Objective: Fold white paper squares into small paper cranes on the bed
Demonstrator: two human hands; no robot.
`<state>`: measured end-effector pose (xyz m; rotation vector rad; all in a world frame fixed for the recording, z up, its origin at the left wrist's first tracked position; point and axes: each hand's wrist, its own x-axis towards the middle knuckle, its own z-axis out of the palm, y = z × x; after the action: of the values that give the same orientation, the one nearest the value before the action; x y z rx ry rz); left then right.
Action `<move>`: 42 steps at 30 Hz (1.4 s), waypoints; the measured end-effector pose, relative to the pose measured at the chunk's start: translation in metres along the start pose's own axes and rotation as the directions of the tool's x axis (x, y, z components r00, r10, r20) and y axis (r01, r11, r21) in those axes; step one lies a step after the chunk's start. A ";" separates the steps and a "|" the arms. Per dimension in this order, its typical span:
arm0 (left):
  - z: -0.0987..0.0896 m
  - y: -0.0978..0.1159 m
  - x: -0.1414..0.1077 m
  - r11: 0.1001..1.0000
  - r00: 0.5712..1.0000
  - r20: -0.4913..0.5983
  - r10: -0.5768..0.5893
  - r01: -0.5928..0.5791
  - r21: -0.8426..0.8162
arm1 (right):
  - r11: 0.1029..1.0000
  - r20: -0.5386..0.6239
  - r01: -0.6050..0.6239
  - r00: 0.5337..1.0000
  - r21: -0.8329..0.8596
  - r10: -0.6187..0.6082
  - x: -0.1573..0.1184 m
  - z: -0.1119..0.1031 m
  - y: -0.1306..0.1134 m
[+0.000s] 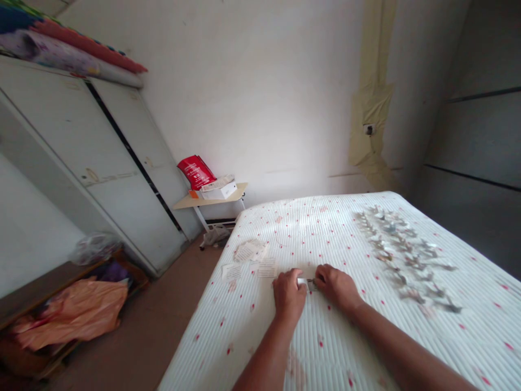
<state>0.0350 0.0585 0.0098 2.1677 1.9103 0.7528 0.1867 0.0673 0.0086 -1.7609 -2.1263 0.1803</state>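
Low over the quilted bed cover, my left hand (pixel 290 290) pinches the white end of a small paper piece (pixel 302 281). My right hand (pixel 337 287) is closed at the other end, where a darker, folded-looking part shows between the fingertips. The fingers hide much of the piece. Beyond my left hand lie flat pieces of printed paper (pixel 266 267), with a loose pile of printed papers (pixel 250 251) behind them. On the right, several small twisted grey-white pieces, apparently folded paper (pixel 411 260), lie in rough rows, blurred.
The white bed cover (pixel 285 347) has red spots. Past its far left corner stands a small table (pixel 187 203) with a red bag (pixel 196 172) and a white box (pixel 222 190). A cabinet (pixel 118 179) and a low wooden shelf (pixel 36 277) stand at left.
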 end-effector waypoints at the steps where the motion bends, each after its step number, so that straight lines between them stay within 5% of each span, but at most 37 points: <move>1: 0.000 0.000 -0.001 1.000 1.000 -0.019 0.024 -0.024 0.003 | 1.000 -0.016 0.006 1.000 -0.005 -0.006 0.000 0.001 0.000; 9: -0.007 0.004 -0.004 0.981 0.991 -0.006 0.131 -0.128 0.148 | 0.989 -0.012 0.133 0.991 -0.062 -0.134 -0.003 -0.003 -0.006; 22: -0.007 -0.005 -0.004 0.998 0.996 0.074 0.054 -0.055 0.006 | 0.992 0.070 0.026 0.997 0.125 -0.035 -0.003 -0.006 -0.007; 42: -0.011 0.000 -0.002 1.000 0.994 0.112 -0.002 0.000 0.017 | 0.989 0.060 -0.098 0.994 0.108 0.092 -0.002 -0.007 -0.018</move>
<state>0.0297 0.0545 0.0183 2.1693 1.8688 0.6025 0.1729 0.0602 0.0200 -1.8128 -2.0281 0.3690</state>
